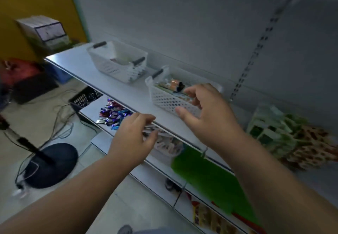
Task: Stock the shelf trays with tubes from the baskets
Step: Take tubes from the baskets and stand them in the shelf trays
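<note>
While both hands (134, 138) (206, 114) hover with loose empty fingers, the basket's (165, 100) tubes (174, 84) lie lengthwise.

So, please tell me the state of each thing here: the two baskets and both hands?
Far basket: upright on shelf, looks nearly empty.
Near basket: upright, holds tubes.
Right hand: open, reaching over near basket, holds nothing.
Left hand: open, at shelf edge, holds nothing.

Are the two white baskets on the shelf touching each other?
Apart. The head view shows bare shelf between the far basket and the near basket.
</note>
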The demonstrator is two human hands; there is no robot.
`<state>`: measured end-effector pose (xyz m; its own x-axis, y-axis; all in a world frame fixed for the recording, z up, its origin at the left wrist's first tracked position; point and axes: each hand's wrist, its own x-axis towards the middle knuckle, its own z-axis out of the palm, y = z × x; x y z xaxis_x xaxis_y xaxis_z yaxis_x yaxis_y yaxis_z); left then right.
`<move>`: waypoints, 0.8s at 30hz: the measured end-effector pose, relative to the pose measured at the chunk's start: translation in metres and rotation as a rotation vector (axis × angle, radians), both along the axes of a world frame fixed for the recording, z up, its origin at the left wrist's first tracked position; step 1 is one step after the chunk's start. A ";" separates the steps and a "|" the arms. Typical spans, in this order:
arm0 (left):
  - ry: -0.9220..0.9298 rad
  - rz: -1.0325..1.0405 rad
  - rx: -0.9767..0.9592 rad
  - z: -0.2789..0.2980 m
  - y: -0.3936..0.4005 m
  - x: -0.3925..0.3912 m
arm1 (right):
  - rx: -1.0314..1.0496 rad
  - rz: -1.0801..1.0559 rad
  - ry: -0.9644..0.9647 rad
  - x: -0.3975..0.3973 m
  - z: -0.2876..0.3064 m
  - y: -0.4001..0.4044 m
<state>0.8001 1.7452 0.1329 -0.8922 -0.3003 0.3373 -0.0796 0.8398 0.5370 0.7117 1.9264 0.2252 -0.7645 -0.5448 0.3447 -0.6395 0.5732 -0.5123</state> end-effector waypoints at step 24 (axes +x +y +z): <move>-0.003 0.135 0.035 0.033 -0.319 -0.127 | 0.079 0.089 -0.098 -0.191 -0.010 -0.343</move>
<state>0.6730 1.4260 0.1655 -0.8438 -0.4293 0.3222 -0.1921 0.8021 0.5655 0.5205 1.5834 0.2147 -0.7401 -0.6339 0.2245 -0.6385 0.5575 -0.5306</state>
